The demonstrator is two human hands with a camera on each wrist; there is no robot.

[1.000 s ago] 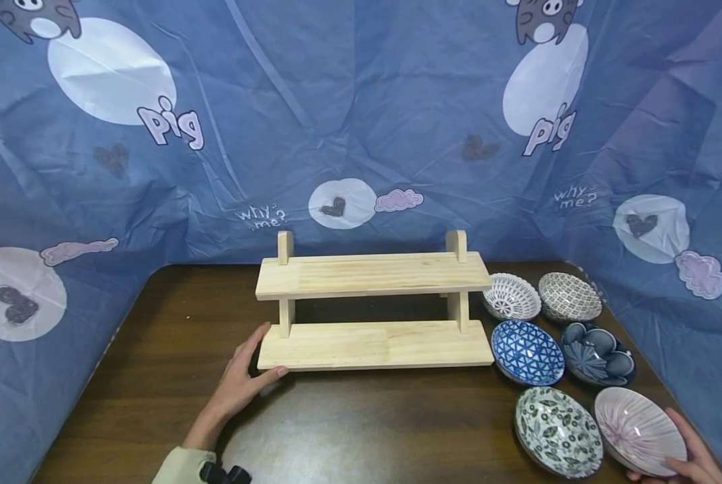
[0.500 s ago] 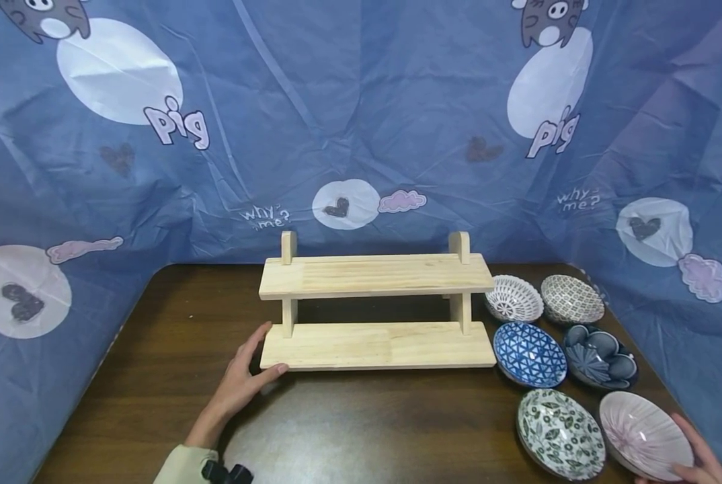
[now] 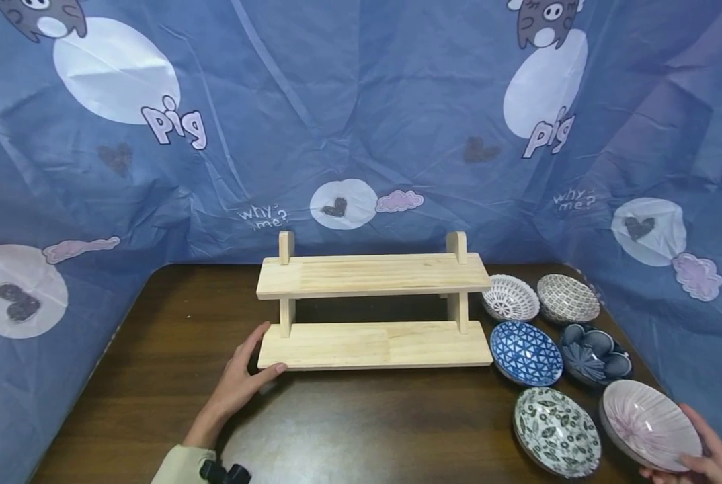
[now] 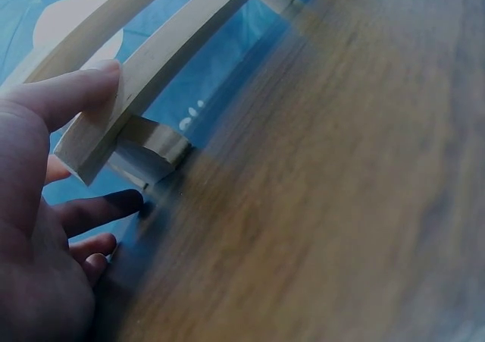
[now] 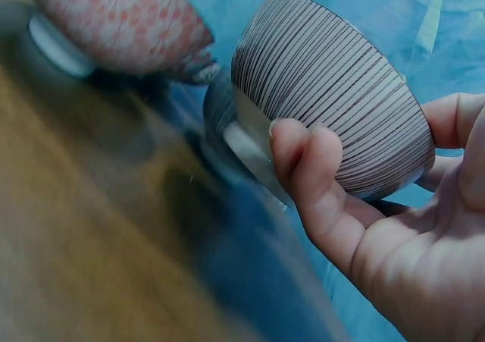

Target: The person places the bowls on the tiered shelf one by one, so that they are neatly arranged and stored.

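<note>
A two-tier wooden display shelf (image 3: 361, 346) stands mid-table in the head view. My left hand (image 3: 235, 384) grips the left end of its lower board, thumb on the front edge and index finger at the back corner; in the left wrist view the other fingers (image 4: 102, 211) are spread below the board. At the lower right, my right hand (image 3: 708, 447) holds a pinkish-white bowl (image 3: 648, 425) by its right side. The right wrist view shows this bowl's dark-striped outside (image 5: 333, 99), tilted and raised off the table, with fingertips under it.
Left of the held bowl sits a green leaf-patterned bowl (image 3: 557, 432). Behind are a blue triangle-patterned bowl (image 3: 526, 353), a dark blue petal-shaped bowl (image 3: 595, 355), a white-patterned bowl (image 3: 511, 298) and a beige-patterned bowl (image 3: 569, 298). A blue printed cloth (image 3: 397, 121) surrounds the table (image 3: 367, 417).
The pinkish-white bowl has risen and shifted slightly right in my right hand, away from the leaf-patterned bowl. My left hand keeps its place on the shelf.
</note>
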